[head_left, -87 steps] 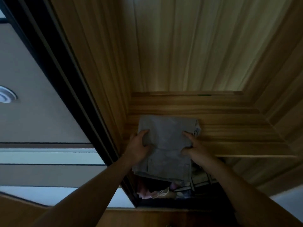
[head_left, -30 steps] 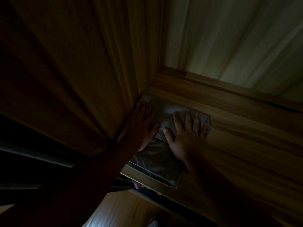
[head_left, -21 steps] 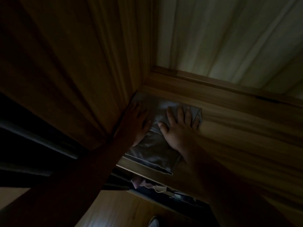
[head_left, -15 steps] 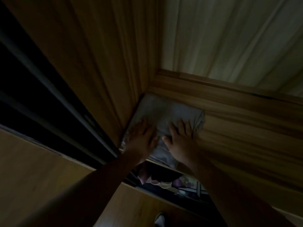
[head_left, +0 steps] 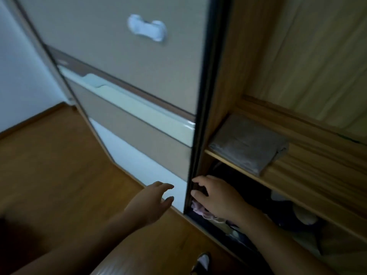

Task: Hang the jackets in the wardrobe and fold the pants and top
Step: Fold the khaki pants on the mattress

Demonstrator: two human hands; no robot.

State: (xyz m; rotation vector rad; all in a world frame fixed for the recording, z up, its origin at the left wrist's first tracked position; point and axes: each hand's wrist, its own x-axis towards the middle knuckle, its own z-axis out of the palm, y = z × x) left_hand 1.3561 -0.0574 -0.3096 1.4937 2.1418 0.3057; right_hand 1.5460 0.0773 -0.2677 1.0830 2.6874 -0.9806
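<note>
**Folded grey garment on the wardrobe shelf, both grips down at the sliding door**

The folded grey garment (head_left: 246, 143) lies flat on the wooden shelf (head_left: 309, 175) inside the wardrobe (head_left: 317, 62). It is tucked into the shelf's left corner, with its left side against the wardrobe's side wall and its folded edge close to the front lip of the shelf. Neither hand touches it; both are well below it.

The left grip (head_left: 153, 203) hangs in front of the sliding door (head_left: 139, 76), near the door's lowest white panel. Its fingers are loosely spread and slightly bent, and they hold nothing. Whether the fingertips touch the panel cannot be made out.

The right grip (head_left: 216, 197) reaches in from the open side of the wardrobe to the dark vertical edge of the sliding door. Its forefinger and thumb are curved towards that edge with a gap between them. The tips lie at the frame, but motion blur hides whether they actually clasp it.

Under the shelf, in shadow, sits a heap of clothes, with a pale pink piece (head_left: 198, 208) just beneath the right grip. A white bow-shaped fitting (head_left: 147, 27) is fixed high on the door. The wooden floor (head_left: 49, 165) spreads out to the left, and a foot in dark-and-white footwear (head_left: 202, 261) shows at the bottom edge.
</note>
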